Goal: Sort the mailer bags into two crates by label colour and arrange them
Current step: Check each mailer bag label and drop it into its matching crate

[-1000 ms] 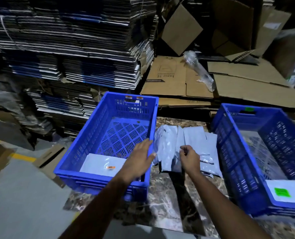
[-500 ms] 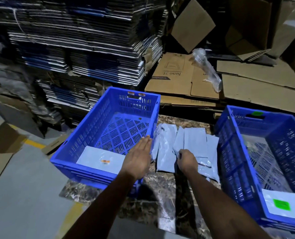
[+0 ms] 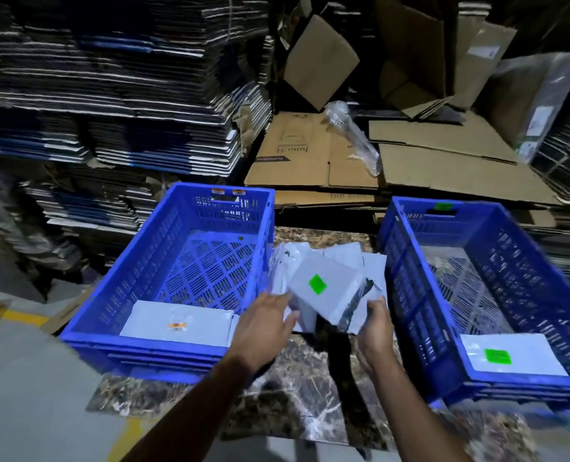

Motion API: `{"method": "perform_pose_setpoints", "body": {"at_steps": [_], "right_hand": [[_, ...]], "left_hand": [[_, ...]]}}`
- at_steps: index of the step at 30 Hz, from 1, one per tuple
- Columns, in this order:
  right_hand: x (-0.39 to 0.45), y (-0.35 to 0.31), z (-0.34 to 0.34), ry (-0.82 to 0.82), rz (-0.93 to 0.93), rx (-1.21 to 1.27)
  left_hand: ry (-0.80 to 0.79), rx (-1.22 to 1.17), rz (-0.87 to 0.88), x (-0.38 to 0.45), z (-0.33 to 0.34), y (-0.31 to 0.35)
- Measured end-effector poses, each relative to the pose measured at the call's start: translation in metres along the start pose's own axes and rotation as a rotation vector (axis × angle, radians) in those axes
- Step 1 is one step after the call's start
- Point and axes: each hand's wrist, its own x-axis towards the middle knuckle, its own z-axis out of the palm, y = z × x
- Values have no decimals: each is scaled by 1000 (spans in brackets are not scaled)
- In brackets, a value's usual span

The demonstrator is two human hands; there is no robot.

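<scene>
Two blue crates stand on a marble slab (image 3: pixel 297 388). The left crate (image 3: pixel 150 278) holds a grey mailer with an orange label (image 3: pixel 177 323); the right crate (image 3: pixel 410 295) holds a mailer with a green label (image 3: pixel 510 356). Between them lies a pile of grey mailer bags (image 3: pixel 353 258). My right hand (image 3: pixel 375 331) grips a lifted, tilted mailer with a green label (image 3: pixel 323 288) by its lower right edge. My left hand (image 3: pixel 265 323) hovers with straight fingers beside that mailer's lower left corner; touching or not is unclear.
Tall stacks of flattened cartons (image 3: pixel 117 105) rise behind the left crate. Loose cardboard sheets (image 3: pixel 437 161) and a clear plastic wrap (image 3: pixel 353 135) lie behind the slab. A grey floor with a yellow line (image 3: pixel 24 316) is at the left.
My right hand has lifted a mailer off the pile and turned it over, showing its green label. My left hand has moved from the left crate's rim towards that mailer.
</scene>
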Motion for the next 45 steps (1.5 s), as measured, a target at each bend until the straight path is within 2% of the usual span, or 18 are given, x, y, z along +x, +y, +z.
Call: {"method": "perform_pose_setpoints", "body": {"at_steps": [3, 4, 6, 8, 11, 12, 15, 17, 20, 24, 27, 32, 35, 38, 40, 42, 45], "right_hand": [[-35, -6, -4, -97, 170, 332], [-45, -7, -7, -156, 197, 399], [-60, -9, -13, -260, 216, 457], [-67, -11, -22, -309, 196, 413], [-64, -25, -37, -279, 103, 315], [-64, -35, -39, -281, 60, 227], [-70, -57, -39, -250, -93, -243], [-69, -62, -42, -323, -207, -462], [-56, -74, -46, -361, -312, -668], [-30, -99, -42, -454, -283, -835], [-22, -109, -39, -495, -298, -878], [-28, -112, -50, -490, -316, -946], [-28, -113, -68, -507, -328, -1026], [-37, -114, -87, -502, -274, -847], [-45, -111, -94, -527, -290, -813], [-45, -107, -104, -483, -374, -848], [-36, -120, -124, -304, -499, -871]], "left_hand": [[-167, -1050, -556, 1, 2, 35], [-142, -1275, -661, 0, 7, 41], [-30, -1471, -709, 2, 10, 47], [26, -1479, -648, 3, 6, 48], [51, -1450, -568, 5, -5, 46], [64, -1432, -547, 6, -10, 48], [82, -1374, -480, 2, -16, 55], [65, -1379, -451, -4, -17, 64], [27, -1439, -441, -13, -10, 72], [2, -1512, -394, -26, 3, 86], [-2, -1575, -429, -26, 7, 92], [-22, -1551, -431, -20, 9, 99], [33, -1518, -494, -14, 13, 101], [85, -1444, -516, -4, 21, 107], [96, -1370, -472, 3, 24, 117], [86, -1281, -400, 11, 30, 129], [-19, -1189, -328, 23, 44, 143]]}}
